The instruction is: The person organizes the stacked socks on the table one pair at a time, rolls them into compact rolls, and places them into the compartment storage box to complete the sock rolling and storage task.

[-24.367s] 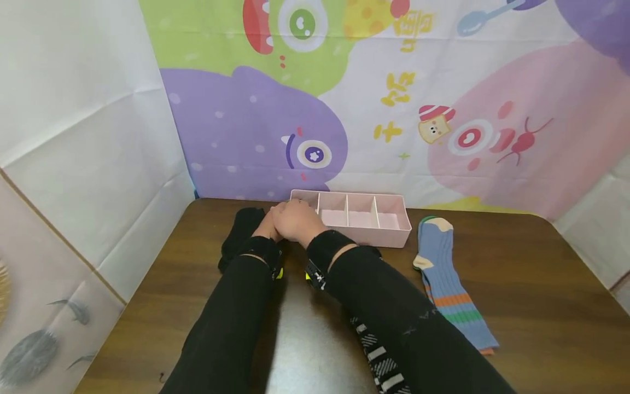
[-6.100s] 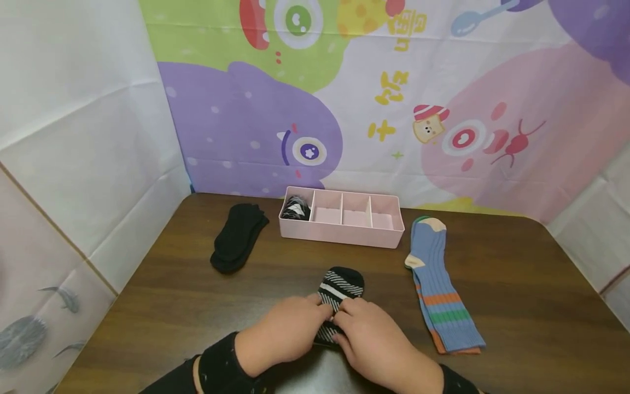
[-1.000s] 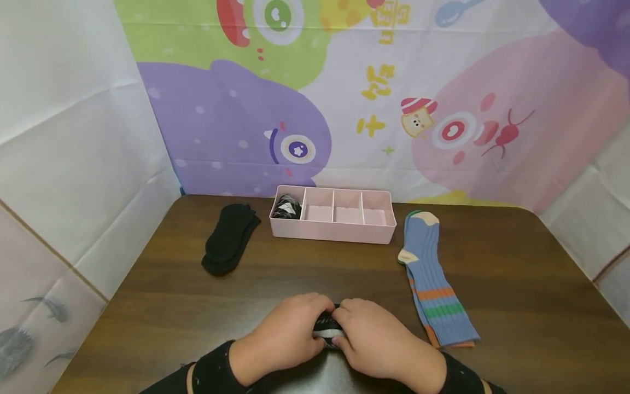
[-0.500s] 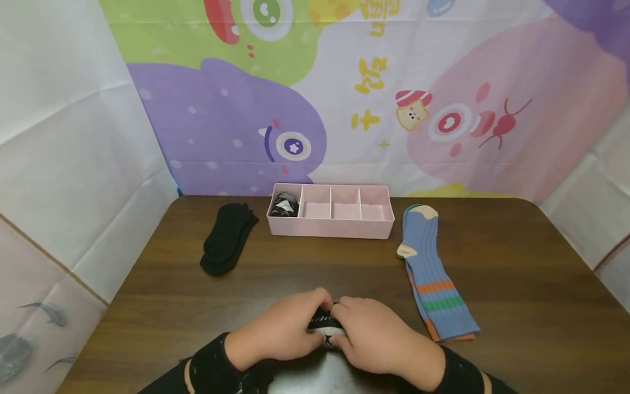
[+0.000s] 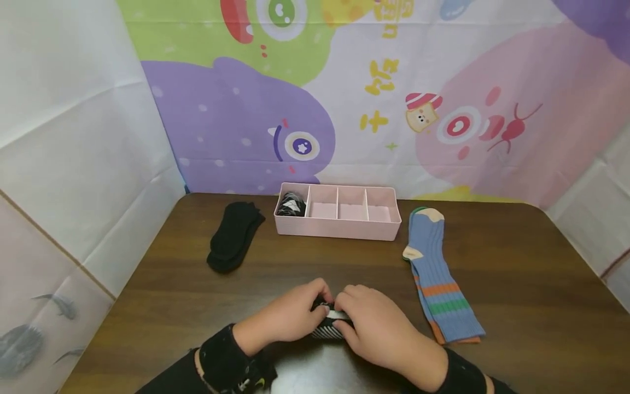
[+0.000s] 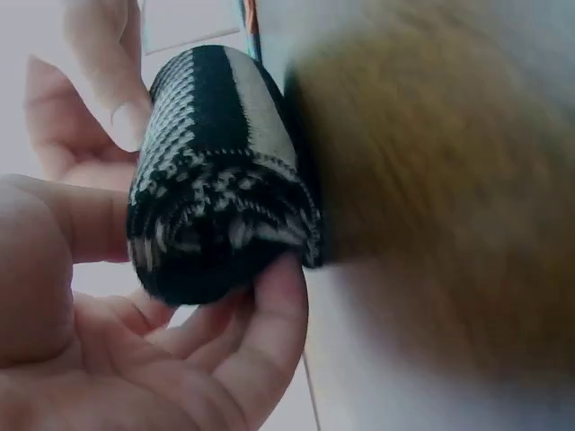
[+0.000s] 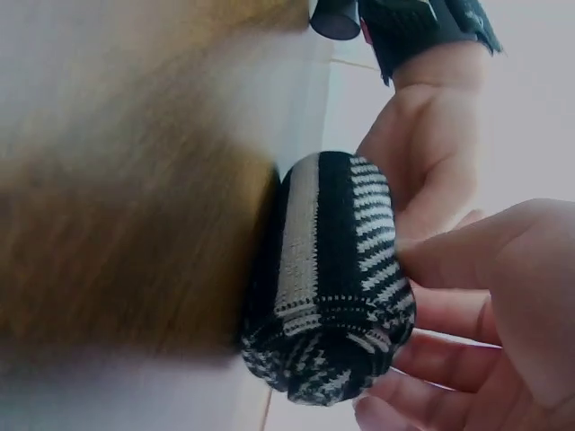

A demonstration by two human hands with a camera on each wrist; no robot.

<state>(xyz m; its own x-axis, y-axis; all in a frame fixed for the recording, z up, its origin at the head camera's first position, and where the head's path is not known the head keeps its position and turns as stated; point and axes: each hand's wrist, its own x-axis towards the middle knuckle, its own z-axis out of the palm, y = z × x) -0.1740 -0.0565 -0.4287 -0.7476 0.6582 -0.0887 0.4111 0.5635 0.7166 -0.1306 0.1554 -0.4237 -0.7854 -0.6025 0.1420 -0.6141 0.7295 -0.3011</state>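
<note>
Behind the brown tabletop, a cartoon backdrop (purple, green and pink creatures) beside a white sheet

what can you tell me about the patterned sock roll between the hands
The patterned sock roll looks like soft knit fabric, black with fine white hatching and a broad pale band. It is wound into a thick cylinder, with bunched layers showing at both ends. It is held crosswise, on the near side of the pink divided box. The left hand and right hand hold it with fingers and thumbs; whether it touches the table is unclear.
</note>
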